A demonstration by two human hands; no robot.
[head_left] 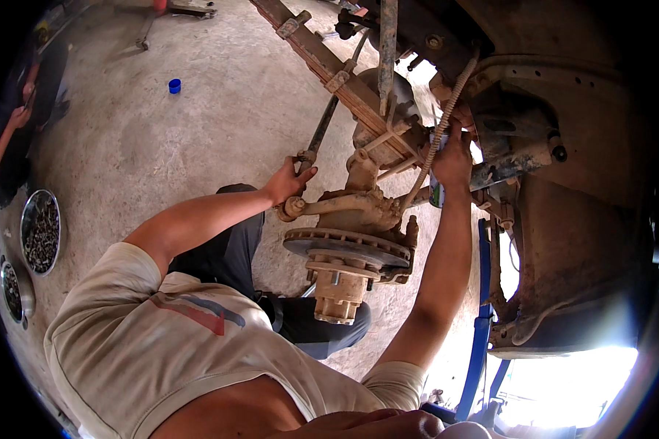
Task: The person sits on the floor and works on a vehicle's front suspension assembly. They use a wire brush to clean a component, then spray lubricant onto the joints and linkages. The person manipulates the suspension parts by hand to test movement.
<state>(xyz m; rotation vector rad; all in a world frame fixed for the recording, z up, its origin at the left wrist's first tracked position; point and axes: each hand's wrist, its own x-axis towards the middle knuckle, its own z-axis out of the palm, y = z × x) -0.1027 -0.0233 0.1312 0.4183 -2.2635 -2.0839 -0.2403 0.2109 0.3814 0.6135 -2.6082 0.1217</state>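
My left hand point(289, 183) is closed around the lower end of a dark steering rod point(324, 126), by its joint and next to the steering arm of a dusty wheel hub. To the right, my raised right hand point(454, 161) is wrapped round a slim can point(437, 192) with a white and green label, behind a ribbed hose point(439, 139). Its fingertips are partly hidden among the parts there. Between my arms hangs the hub point(337, 285) with its brake disc point(344, 245), the wheel off. A rusty leaf spring point(322, 66) runs above it to the upper left.
Metal bowls of small hardware, one larger point(41, 233) and one smaller point(15, 293), stand on the concrete floor at left. A blue cap point(174, 86) lies farther off. Another person's arm point(11, 135) shows at the left edge. The brown wheel arch point(578, 241) and a blue post point(478, 322) bound the right.
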